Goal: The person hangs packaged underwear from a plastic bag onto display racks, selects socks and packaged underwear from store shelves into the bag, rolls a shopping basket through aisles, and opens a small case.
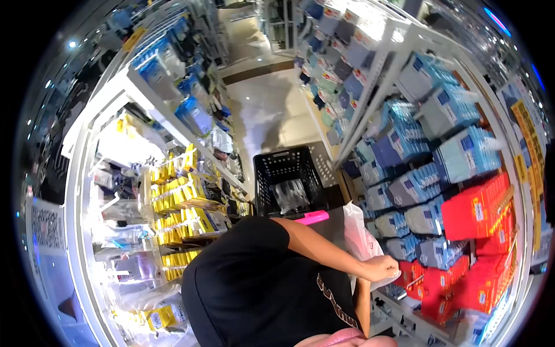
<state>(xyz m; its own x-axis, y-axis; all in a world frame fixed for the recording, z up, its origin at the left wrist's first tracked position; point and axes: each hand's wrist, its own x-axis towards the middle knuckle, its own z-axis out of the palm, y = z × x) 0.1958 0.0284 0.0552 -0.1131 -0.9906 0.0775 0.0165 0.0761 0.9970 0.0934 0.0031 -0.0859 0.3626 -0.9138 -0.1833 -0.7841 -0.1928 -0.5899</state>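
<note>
My left arm reaches across to the right from a black sleeve. My left hand [380, 269] is closed, with its fingers curled at the lower part of a white plastic bag [359, 237]. The bag's upper end sticks up beyond the hand, and faint red print shows on it. My right forearm [362, 303] rises below the left wrist. The right hand is hidden behind the left hand and the bag. Just past the bag, on the right, hang packets of grey and blue cloth goods [439, 253] and red packs [442, 274].
A black perforated basket [263, 185] stands on the floor ahead, with clear plastic-wrapped packs [291, 195] inside and a bright pink bar [313, 217] at its near side. Racks line both sides, with yellow packets [176, 194] at left. A tiled aisle [269, 107] runs on beyond the basket.
</note>
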